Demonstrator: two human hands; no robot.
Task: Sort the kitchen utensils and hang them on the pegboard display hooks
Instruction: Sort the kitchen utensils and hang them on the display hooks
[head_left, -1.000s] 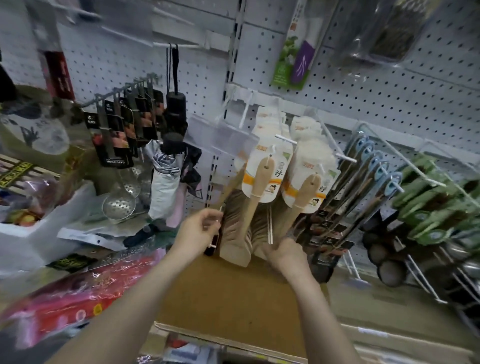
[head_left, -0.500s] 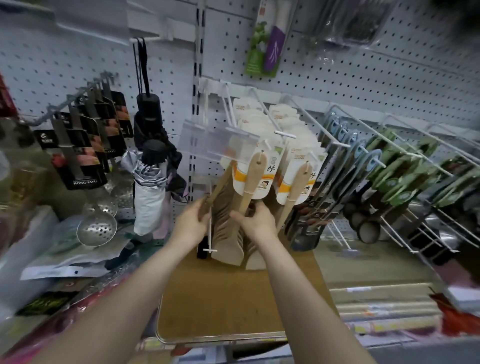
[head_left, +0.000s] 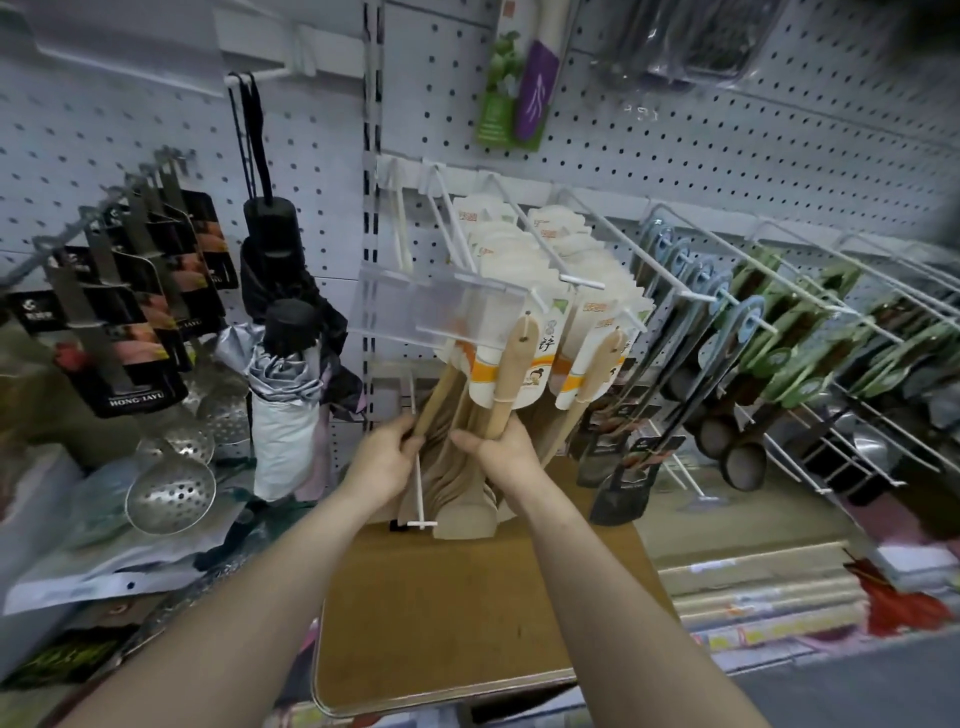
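Note:
Several wooden spatulas (head_left: 462, 483) with cream and orange card labels hang in rows on white hooks (head_left: 582, 283) of the grey pegboard (head_left: 675, 156). My left hand (head_left: 382, 460) grips the thin handle of one wooden spatula at the left of the bunch, beside a lower white hook (head_left: 418, 493). My right hand (head_left: 501, 452) holds the handle of the front wooden spatula (head_left: 511, 374), which hangs by its hole on a hook. A clear price tag holder (head_left: 431, 312) sits in front of the left row.
Steel skimmers (head_left: 169, 488) in black cards hang at left, beside folded umbrellas (head_left: 285, 405). Dark ladles with blue (head_left: 727, 332) and green (head_left: 810, 364) handles fill hooks at right. A brown board (head_left: 467, 623) lies below my arms; packaged goods lie around it.
The view has shifted left and closer. My right hand moved from the right spatula row to the front spatula of the left row, next to my left hand.

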